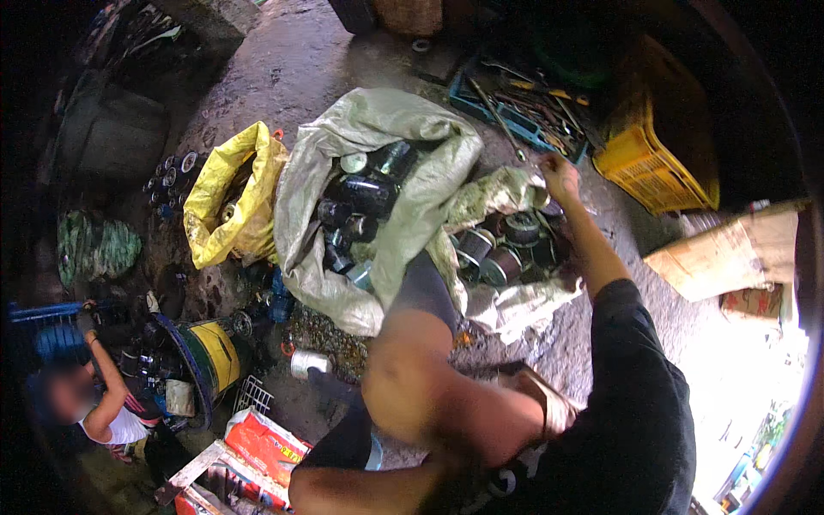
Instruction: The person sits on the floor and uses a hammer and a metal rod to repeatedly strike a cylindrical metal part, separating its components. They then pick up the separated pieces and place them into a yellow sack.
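My right hand [559,177] is between the rim of a dirty woven sack [492,190] and a blue plastic tray [531,136] of hand tools; its fingers look curled, but whether they hold anything cannot be told. A long metal tool [499,119], perhaps a ratchet handle, lies across the tray, one end near my fingers. That sack holds several cylindrical filter elements [502,264]. Beside it, a larger white woven sack [428,206] stands with its mouth wide, holding dark canisters [367,193] that look like oil filters. My left hand is out of view.
A yellow sack [235,219] stands left, with canisters [188,161] beyond. A yellow crate [653,170] and cardboard [727,248] are right. At lower left are a person [109,393], a tipped drum [215,354] and a red-white box [264,447]. A white can [310,364] lies near my feet.
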`<state>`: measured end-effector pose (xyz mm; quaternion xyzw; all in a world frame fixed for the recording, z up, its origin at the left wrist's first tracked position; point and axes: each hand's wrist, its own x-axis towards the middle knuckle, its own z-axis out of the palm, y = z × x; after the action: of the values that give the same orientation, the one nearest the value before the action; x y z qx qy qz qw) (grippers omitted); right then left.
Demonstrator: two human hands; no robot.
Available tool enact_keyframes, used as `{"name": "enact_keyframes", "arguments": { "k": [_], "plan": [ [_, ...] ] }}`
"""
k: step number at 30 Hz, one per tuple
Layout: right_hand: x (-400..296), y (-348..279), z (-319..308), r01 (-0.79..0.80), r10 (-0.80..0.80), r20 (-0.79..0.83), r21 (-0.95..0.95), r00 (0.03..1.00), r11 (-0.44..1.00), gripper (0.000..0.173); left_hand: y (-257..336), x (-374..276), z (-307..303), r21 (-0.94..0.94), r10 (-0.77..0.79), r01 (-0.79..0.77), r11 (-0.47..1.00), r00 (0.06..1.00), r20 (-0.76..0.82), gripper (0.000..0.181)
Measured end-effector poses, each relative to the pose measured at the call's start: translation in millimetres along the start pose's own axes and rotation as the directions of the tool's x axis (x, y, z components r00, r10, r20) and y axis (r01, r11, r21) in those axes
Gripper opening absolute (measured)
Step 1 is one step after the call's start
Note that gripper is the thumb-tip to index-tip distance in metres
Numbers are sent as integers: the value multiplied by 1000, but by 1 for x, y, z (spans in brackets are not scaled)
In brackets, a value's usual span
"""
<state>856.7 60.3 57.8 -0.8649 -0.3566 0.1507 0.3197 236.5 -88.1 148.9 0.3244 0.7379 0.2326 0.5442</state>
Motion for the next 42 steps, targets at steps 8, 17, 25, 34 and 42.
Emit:
{"name": "enact_keyframes", "arguments": {
  "k": [8,17,25,34,42],
  "plan": [
    [132,5,102,-160,208,134,-299,969,941,71,-12,30,7,48,-73,78,996,993,-94,40],
    [-13,-51,108,-305,235,226,360,946,882,41,-18,-49,-136,355,78,58,933,931,-357,44],
    [-148,-263,0,123,-326,475,409,817,904,35,-126,93,-182,677,377,-113,727,890,-256,36],
    [-243,-382,-3,256,-337,551,221,764,941,50,-118,147,-183,707,188,20,707,958,-215,37],
    [-454,-287,137,-183,17,841,98,541,978,25,-131,157,-194,694,266,-23,719,932,-245,31]
  ]
}}
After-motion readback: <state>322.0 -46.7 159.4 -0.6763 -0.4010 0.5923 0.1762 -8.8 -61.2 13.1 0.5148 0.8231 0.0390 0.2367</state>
